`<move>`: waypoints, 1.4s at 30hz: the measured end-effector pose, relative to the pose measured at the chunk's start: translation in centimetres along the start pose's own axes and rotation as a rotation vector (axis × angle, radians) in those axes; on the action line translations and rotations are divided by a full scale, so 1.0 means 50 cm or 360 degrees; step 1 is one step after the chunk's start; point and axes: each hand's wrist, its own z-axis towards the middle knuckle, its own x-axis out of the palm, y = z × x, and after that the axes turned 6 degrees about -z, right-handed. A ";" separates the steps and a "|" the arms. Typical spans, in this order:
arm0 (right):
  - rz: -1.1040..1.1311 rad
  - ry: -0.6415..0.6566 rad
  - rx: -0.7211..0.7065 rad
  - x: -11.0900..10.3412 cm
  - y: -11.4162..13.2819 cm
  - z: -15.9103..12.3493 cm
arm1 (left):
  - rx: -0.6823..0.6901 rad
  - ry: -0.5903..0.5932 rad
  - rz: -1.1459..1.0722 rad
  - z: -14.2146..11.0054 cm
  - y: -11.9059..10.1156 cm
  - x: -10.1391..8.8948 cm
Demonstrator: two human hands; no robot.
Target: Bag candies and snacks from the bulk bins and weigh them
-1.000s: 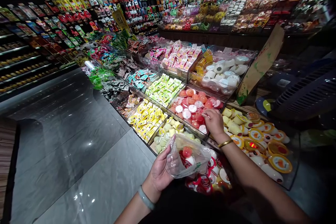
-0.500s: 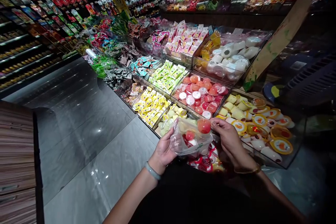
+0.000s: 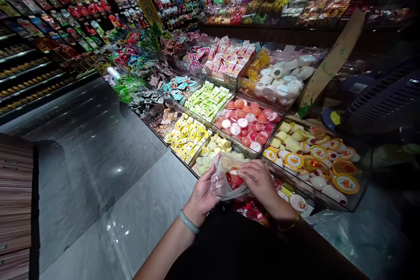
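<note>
Your left hand (image 3: 202,191) grasps the clear plastic bag (image 3: 220,187) by its side, apparently steadying its mouth for your right hand (image 3: 263,185). Those fingertips meet a red jelly cup (image 3: 236,179) at the opening; whether they grip or release it, I can't tell.

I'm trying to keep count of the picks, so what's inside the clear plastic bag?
Inside the clear plastic bag, something red and rounded shows. The right hand covers part of the bag, and the crinkled film blurs the rest, so no count is possible.
</note>
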 end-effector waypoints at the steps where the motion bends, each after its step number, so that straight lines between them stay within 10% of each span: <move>1: 0.0018 0.0005 -0.0013 0.002 0.004 0.002 | -0.0006 0.0002 0.0001 -0.001 -0.001 -0.003; 19: -0.0336 -0.0027 0.0123 -0.007 -0.117 0.106 | 0.0037 0.0109 -0.0094 -0.010 -0.016 0.000; 32: -0.0817 0.0090 0.0205 0.063 -0.164 0.305 | -0.0051 0.0089 -0.0184 0.010 -0.028 -0.010; 42: -0.0865 0.0142 0.0184 0.090 -0.183 0.334 | -0.0069 0.0028 -0.0145 0.010 -0.027 -0.013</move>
